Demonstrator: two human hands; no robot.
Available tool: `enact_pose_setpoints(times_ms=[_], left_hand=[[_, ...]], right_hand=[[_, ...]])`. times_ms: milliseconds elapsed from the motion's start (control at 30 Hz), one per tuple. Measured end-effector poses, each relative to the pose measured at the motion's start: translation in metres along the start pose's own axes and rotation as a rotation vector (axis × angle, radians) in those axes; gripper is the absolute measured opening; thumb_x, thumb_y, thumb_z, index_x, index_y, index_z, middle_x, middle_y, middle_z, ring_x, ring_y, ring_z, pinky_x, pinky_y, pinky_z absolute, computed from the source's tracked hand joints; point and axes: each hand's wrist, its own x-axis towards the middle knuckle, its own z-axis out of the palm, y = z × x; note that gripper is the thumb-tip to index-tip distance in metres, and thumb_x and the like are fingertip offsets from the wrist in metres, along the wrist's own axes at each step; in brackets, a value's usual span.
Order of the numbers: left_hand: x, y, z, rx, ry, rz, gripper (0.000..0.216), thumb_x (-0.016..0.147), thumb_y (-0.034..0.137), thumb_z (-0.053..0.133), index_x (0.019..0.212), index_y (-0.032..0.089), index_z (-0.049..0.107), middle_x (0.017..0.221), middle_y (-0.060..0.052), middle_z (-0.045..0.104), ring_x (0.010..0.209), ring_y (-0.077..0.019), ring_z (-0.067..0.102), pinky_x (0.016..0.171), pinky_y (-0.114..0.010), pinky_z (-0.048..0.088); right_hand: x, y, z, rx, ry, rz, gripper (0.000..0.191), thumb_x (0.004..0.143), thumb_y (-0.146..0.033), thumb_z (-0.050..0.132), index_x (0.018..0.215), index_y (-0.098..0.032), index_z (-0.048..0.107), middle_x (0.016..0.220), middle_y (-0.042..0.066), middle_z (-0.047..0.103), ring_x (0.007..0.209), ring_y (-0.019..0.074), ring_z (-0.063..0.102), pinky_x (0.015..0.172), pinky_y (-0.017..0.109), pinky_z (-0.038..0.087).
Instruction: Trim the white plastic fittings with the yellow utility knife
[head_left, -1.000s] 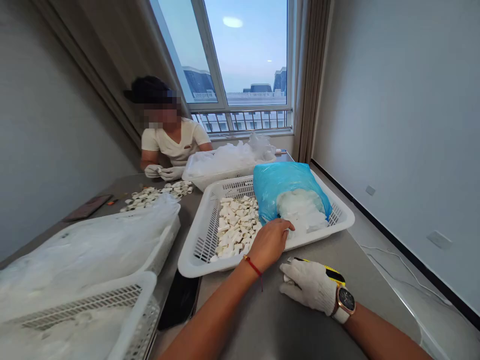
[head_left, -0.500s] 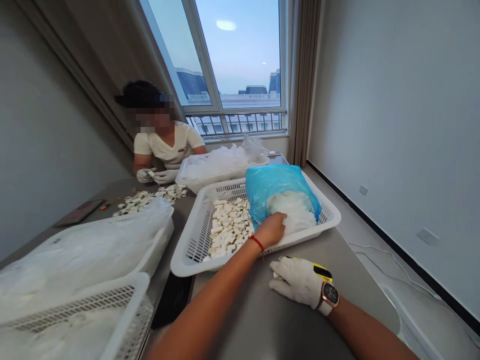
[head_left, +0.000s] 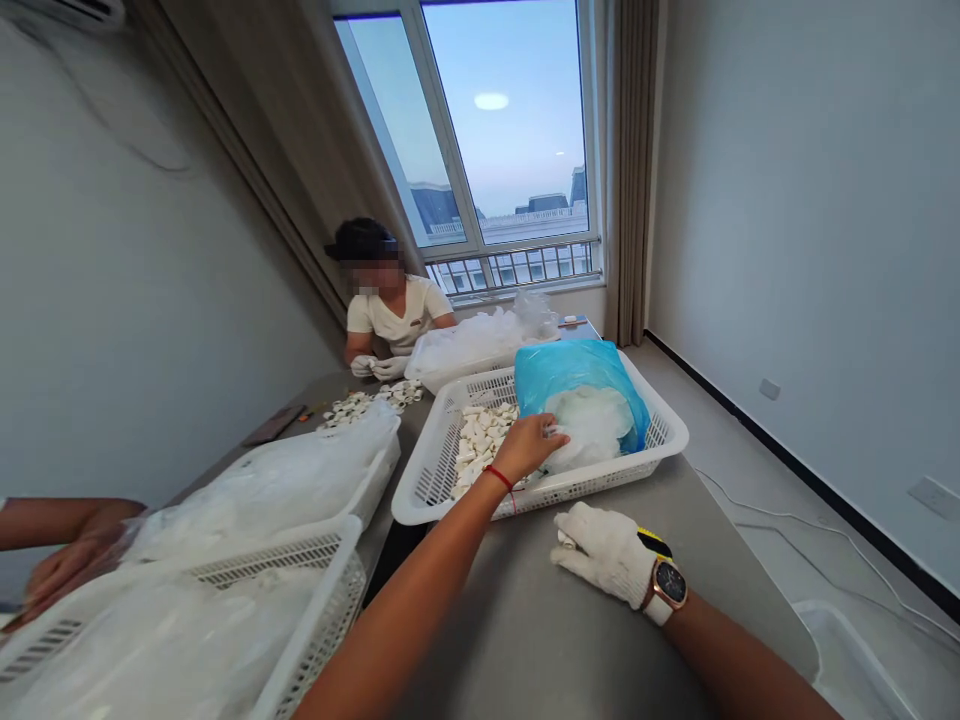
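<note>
My left hand, bare with a red string bracelet, pinches the edge of a clear plastic bag. That bag pokes out of the mouth of a blue plastic bag. Both lie in a white slotted basket, beside a pile of small white tubular pieces. On the tabletop in front of the basket rests my right hand, in a white knit glove. Its fingers curl around a small white piece, partly hidden. A yellow and black utility knife lies behind that wrist.
More white baskets with clear plastic bags stand on the left. Another person's bare hand is at the far left. A gloved co-worker sits across the table, near loose white pieces. The table's right edge borders the floor.
My view has tilted up and turned left, bringing another person's arm into sight. My left hand has drawn slightly back with the clear bag's edge; my right hand stays by the basket.
</note>
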Motion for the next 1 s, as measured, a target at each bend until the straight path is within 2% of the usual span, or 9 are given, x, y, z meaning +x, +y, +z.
enact_pose_setpoints(times_ms=[133,267,367,433,533,633,833,933,1000], left_hand=[[-0.02,-0.007,-0.016,-0.445,0.17,-0.059,0.022,0.068,0.038,0.06,0.063,0.017,0.054,0.059,0.003,0.052,0.06,-0.0146,0.05,0.058,-0.024,0.036],[-0.054,-0.016,-0.021,-0.946,0.298,-0.151,0.024,0.059,0.029,0.068,0.075,0.016,0.054,0.063,0.005,0.054,0.057,-0.0104,0.049,0.057,-0.021,0.039],[-0.088,-0.025,-0.019,-1.088,0.348,-0.196,0.034,0.059,0.024,0.07,0.091,0.017,0.058,0.072,0.004,0.061,0.06,-0.0109,0.054,0.06,-0.021,0.042],[-0.113,-0.032,-0.017,-1.113,0.316,-0.196,0.049,0.065,0.027,0.07,0.111,0.018,0.058,0.09,-0.002,0.067,0.073,-0.0149,0.061,0.068,-0.024,0.046],[-0.152,-0.044,-0.014,-0.977,0.312,-0.19,0.056,0.076,0.035,0.064,0.128,0.019,0.053,0.114,-0.008,0.066,0.097,-0.0215,0.062,0.083,-0.03,0.047],[-0.184,-0.053,-0.009,-0.679,0.286,-0.183,0.04,0.088,0.036,0.051,0.123,0.019,0.058,0.113,-0.007,0.067,0.101,-0.0234,0.062,0.089,-0.035,0.047],[-0.22,-0.062,0.024,0.026,0.063,0.067,0.043,0.084,0.001,0.039,0.11,0.022,0.066,0.123,-0.008,0.064,0.119,-0.0244,0.054,0.108,-0.051,0.033],[-0.23,-0.065,0.046,0.251,-0.056,0.115,0.042,0.083,-0.001,0.044,0.104,0.026,0.068,0.125,-0.006,0.063,0.125,-0.0282,0.049,0.108,-0.064,0.026],[-0.235,-0.065,0.056,0.314,-0.091,0.126,0.04,0.083,0.0,0.048,0.103,0.028,0.069,0.128,-0.006,0.061,0.128,-0.0302,0.046,0.106,-0.067,0.026]], right_hand=[[0.0,0.0,0.002,0.014,0.012,-0.01,0.032,0.093,-0.035,0.055,0.121,-0.02,0.057,0.123,0.009,0.058,0.102,0.0199,0.06,0.086,0.041,0.052],[-0.001,0.001,0.004,0.04,0.019,-0.024,0.028,0.094,-0.035,0.054,0.119,-0.022,0.059,0.124,0.008,0.058,0.102,0.019,0.06,0.087,0.039,0.052],[-0.001,0.005,0.005,0.073,0.027,-0.009,0.027,0.094,-0.035,0.054,0.117,-0.023,0.059,0.122,0.008,0.059,0.101,0.0184,0.06,0.085,0.037,0.052],[-0.001,0.011,0.006,0.098,0.026,0.013,0.027,0.094,-0.037,0.054,0.113,-0.021,0.061,0.115,0.007,0.062,0.094,0.0168,0.062,0.081,0.035,0.053],[-0.003,0.018,0.009,0.132,0.022,0.051,0.026,0.092,-0.044,0.053,0.1,-0.023,0.066,0.089,0.003,0.067,0.075,0.014,0.062,0.07,0.028,0.051],[-0.005,0.024,0.011,0.219,0.09,0.104,0.027,0.088,-0.045,0.054,0.093,-0.024,0.068,0.073,0.001,0.065,0.065,0.0139,0.059,0.061,0.025,0.047],[0.0,0.027,0.009,0.376,0.217,0.205,0.029,0.09,-0.042,0.05,0.104,-0.021,0.064,0.075,0.001,0.062,0.065,0.0141,0.056,0.062,0.027,0.047],[0.002,0.017,-0.007,0.47,0.237,0.269,0.033,0.088,-0.041,0.053,0.114,-0.021,0.061,0.088,0.002,0.063,0.064,0.0128,0.054,0.06,0.026,0.049],[0.001,0.0,-0.024,0.578,0.135,0.298,0.035,0.088,-0.04,0.054,0.118,-0.023,0.06,0.092,0.002,0.064,0.06,0.0116,0.054,0.056,0.026,0.05]])
